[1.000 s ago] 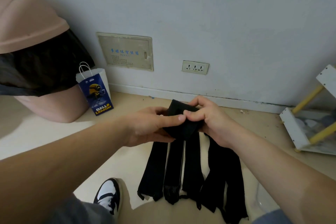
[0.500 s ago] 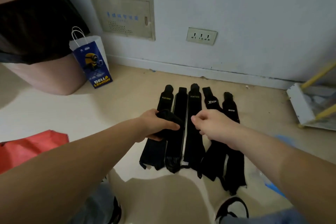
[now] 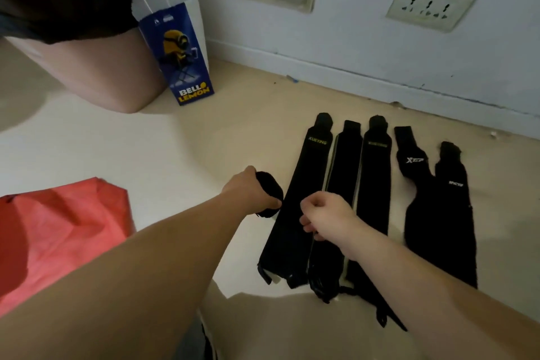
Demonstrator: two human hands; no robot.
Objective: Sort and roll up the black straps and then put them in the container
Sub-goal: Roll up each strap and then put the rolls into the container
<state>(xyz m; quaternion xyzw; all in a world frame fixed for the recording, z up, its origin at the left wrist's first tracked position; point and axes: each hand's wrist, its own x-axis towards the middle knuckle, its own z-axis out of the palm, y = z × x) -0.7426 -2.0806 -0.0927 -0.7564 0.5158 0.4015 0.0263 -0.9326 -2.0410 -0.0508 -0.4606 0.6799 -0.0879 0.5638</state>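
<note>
Paper bag [image 3: 187, 67]: "BELLO LEMON". Leftmost strap [image 3: 295, 202]: "XUEYING". Fourth strap [image 3: 413, 159]: "XTEP".

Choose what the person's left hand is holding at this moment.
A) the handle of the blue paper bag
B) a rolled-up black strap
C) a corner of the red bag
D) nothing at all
B: the left hand grips a rolled-up black strap, just left of the five flat straps that lie side by side on the floor.

Dim indoor light, soft motion blur, wide-angle bending at edges, dark shadow bottom centre
</note>
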